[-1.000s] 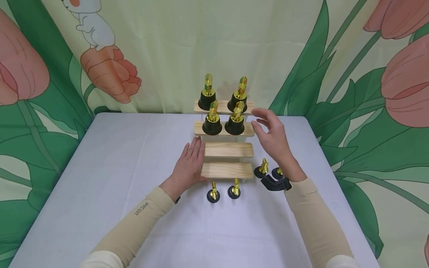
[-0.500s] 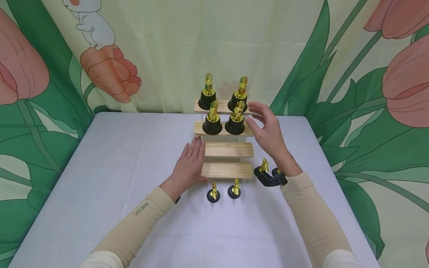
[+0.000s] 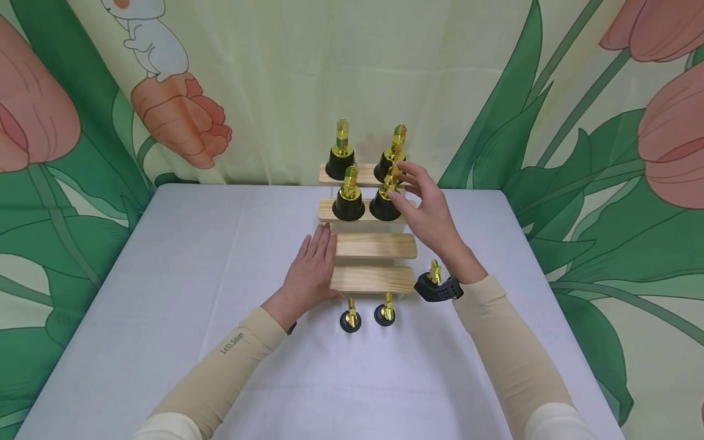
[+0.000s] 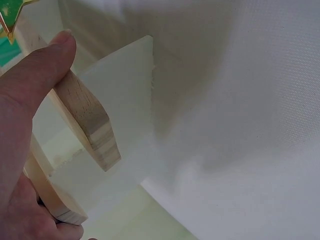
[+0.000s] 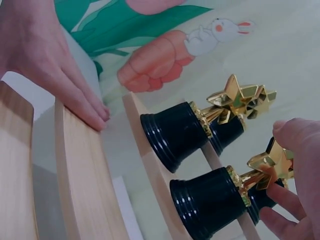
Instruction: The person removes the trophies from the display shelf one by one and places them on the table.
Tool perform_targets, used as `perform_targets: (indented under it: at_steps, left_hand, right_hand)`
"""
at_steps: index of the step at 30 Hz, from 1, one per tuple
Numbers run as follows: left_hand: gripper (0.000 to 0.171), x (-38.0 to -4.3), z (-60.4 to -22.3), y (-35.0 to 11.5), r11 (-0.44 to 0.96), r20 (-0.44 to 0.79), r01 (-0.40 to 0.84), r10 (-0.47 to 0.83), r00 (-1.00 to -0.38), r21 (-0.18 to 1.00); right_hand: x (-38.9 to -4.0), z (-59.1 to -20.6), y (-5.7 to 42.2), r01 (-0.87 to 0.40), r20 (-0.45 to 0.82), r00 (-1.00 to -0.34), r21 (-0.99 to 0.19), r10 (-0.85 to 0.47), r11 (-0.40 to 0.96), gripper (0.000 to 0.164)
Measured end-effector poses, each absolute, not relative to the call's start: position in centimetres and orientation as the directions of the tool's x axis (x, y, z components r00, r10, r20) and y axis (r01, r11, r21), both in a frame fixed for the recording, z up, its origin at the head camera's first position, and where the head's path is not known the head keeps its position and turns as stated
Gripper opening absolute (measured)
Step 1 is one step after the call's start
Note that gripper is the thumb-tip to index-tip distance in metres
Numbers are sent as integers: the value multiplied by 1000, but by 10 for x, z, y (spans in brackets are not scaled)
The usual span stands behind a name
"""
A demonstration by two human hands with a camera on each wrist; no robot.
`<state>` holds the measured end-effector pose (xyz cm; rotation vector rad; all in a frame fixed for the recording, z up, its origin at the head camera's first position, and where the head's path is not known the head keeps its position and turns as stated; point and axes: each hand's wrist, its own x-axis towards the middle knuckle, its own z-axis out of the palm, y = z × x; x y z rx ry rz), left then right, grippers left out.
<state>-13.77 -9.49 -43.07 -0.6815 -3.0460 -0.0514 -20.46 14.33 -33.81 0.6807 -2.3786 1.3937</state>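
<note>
A right hand [image 3: 426, 211] at 3 o'clock of the pale-wood four-tier stand [image 3: 376, 246] curves half-open fingers about the glossy black-based, gold-star trophy [image 3: 382, 209] at the stand's 1 o'clock, second tier from the back; whether they grip, I cannot tell. A left hand [image 3: 309, 272] at 8 o'clock, fingers straight and holding nothing, lies against the board ends, probably steadying them.

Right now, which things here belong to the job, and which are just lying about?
Part of the job, judging by the hands:
tiered wooden rack, with the left hand against it
four gold-and-black star trophies on its upper tiers, the right hand at one
probably the gold-topped trophies on the tablecloth

Just surroundings:
the tablecloth itself
tulip-and-rabbit curtain
black wristband
</note>
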Motion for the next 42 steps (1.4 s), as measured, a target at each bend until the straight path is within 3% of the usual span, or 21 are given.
perform_targets:
  at_steps: [42]
  left_hand:
    - [138, -138, -429, -93, 909, 29, 415, 415, -910, 22]
  right_hand:
    - [-196, -332, 150, -550, 517, -831, -710, -204, 440, 51]
